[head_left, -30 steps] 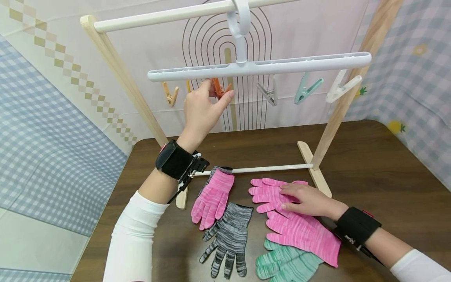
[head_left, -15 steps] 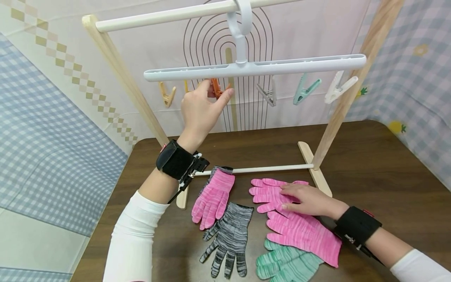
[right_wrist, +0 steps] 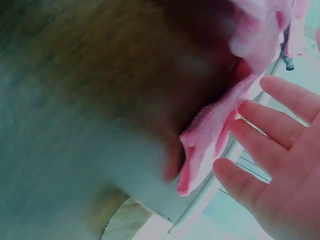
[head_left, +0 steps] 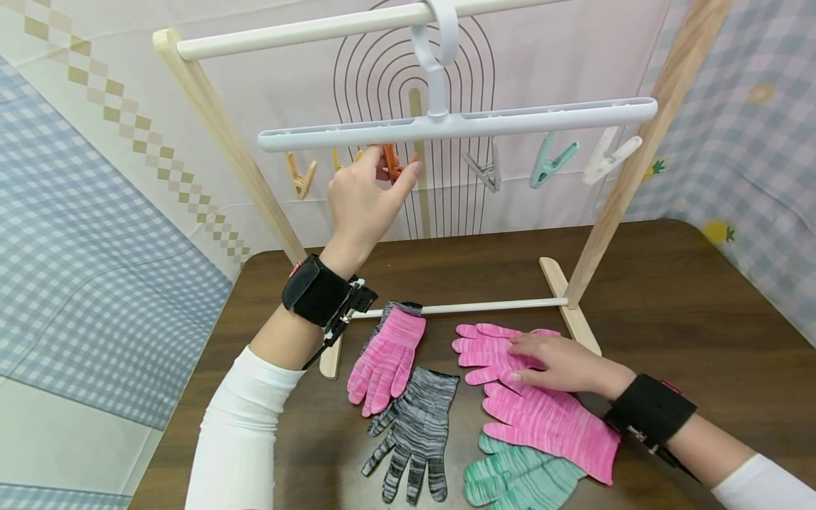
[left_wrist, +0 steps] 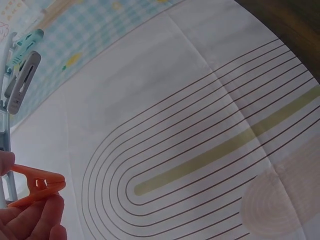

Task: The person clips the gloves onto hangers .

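Note:
High under the white hanger [head_left: 497,125], my left hand [head_left: 365,198] pinches an orange clothespin [head_left: 392,163] that hangs from it. In the left wrist view the orange clothespin [left_wrist: 40,182] sits between thumb and fingers, held by its handle ends. My right hand [head_left: 561,363] lies with relaxed fingers on the upper pink glove [head_left: 481,347]. A second pink glove [head_left: 548,425] is just below it, overlapping a green glove [head_left: 523,474]. A grey-black striped glove [head_left: 417,418] lies left of these, and another pink glove [head_left: 389,354] with a grey layer beneath it lies above that.
A wooden rack [head_left: 608,191] with a white top rod [head_left: 306,32] bears the hanger. Also hanging from it are a tan clothespin [head_left: 299,177], a grey one, a teal one [head_left: 550,163] and a white one [head_left: 608,157]. A low white bar [head_left: 497,306] crosses the brown table [head_left: 695,297].
The hanger and its clothespins have drifted slightly left. My left hand keeps its pinch on the orange clothespin, and my right hand stays on the pink glove.

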Tool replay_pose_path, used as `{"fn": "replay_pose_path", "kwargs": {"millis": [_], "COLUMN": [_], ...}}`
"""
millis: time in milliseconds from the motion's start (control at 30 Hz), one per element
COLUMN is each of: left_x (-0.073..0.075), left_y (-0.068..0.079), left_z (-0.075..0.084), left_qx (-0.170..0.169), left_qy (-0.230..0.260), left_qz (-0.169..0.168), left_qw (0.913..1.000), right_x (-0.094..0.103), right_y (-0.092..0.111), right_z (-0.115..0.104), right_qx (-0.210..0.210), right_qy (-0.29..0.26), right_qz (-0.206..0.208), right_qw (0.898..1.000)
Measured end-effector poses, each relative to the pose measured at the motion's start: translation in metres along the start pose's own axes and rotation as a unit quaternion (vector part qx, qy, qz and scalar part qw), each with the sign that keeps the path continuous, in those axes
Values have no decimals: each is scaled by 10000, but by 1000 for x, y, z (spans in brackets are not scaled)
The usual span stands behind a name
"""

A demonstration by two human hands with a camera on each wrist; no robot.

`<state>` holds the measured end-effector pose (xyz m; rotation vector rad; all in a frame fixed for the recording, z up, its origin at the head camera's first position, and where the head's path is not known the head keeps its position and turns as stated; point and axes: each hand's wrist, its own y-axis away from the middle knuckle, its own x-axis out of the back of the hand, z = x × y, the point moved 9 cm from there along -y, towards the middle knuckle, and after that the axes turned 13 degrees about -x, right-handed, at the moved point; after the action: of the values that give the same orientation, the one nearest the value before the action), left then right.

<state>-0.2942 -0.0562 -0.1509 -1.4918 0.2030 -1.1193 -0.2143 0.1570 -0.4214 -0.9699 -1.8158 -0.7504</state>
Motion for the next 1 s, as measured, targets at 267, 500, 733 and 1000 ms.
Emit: {"fn": "replay_pose_path", "kwargs": {"millis": [267,500,733,1000], "left_x": [-2,-1,-2,-2], "left_y": [-1,-1,-2,-1], "left_z": [-1,-1,0,-1], "left_qx": [-13,-29,-42,-33], "left_qy": [35,-7,-3,29], "left_qz": [-62,-71,-98,-139], "left_qw": [10000,10000,9999,9999], "right_x": [5,11,14,8], "right_y": [2,-1,-8,-15], "right_z": [-14,-34,-45,-53], "right_qx": [293,501,214,-81], "right_qy": [-74,-361,-325,-299], "right_qz": [225,432,771,752], "right_qw": [9993,9972,9963,9967]}}
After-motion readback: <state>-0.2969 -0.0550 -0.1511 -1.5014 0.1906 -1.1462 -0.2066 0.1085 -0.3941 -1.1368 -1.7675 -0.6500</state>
